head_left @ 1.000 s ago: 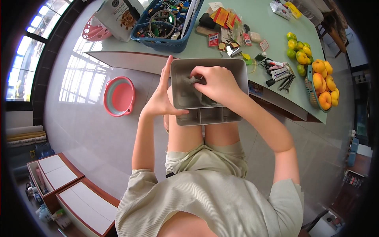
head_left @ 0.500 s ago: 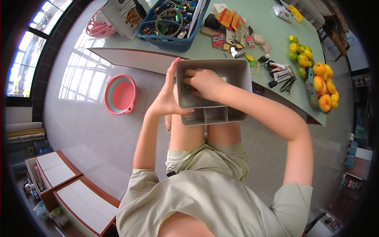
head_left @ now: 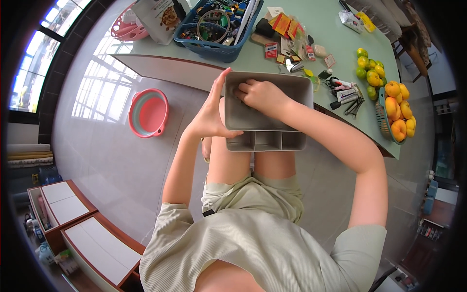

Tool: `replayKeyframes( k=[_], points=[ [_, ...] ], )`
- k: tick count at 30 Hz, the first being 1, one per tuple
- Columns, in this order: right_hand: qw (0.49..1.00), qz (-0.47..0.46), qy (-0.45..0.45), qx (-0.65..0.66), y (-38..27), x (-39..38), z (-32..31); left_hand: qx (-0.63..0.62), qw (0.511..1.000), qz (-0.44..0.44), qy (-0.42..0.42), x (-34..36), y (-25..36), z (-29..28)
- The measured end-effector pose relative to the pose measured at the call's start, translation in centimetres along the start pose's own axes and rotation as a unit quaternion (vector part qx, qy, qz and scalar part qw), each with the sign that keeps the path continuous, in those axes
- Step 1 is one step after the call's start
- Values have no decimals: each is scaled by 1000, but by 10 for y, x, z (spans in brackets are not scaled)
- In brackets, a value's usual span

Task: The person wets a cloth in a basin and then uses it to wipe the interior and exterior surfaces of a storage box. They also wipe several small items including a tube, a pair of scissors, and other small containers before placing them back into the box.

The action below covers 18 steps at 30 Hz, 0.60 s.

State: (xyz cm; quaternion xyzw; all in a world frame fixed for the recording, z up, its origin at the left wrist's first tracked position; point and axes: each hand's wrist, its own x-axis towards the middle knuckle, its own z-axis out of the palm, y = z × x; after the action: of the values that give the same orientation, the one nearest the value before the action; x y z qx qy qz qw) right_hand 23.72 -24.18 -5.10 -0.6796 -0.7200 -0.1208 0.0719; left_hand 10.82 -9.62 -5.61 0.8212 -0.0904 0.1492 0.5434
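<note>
Grey rectangular compartment box (head_left: 296,95) at 12 o'clock above the thighs (head_left: 228,168); left hand's (head_left: 209,116) fingers, spread open, should brace its 9 o'clock wall while right hand's (head_left: 265,97) curled fingers, contents hidden, work inside with light pressure.

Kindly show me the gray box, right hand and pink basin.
Gray box (head_left: 294,85): head view, far inner wall.
Right hand (head_left: 265,97): head view, back of hand.
Pink basin (head_left: 152,114): head view, inside bottom.
</note>
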Motion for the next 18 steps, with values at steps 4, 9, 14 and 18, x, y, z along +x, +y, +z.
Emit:
replayKeyframes(
  k=[4,9,14,18],
  points=[
    [990,2,-83,-112,1,-4,-6,-9,1000,-6,0,-2,0,-1],
    [974,-11,-164,-154,12,-34,-27,-27,999,-21,-1,-1,2,0],
    [967,36,-235,-95,19,-39,-38,-36,999,-18,1,0,3,2],
    [967,25,-249,-48,21,-42,-39,-23,1000,-17,2,1,1,2]
  ],
)
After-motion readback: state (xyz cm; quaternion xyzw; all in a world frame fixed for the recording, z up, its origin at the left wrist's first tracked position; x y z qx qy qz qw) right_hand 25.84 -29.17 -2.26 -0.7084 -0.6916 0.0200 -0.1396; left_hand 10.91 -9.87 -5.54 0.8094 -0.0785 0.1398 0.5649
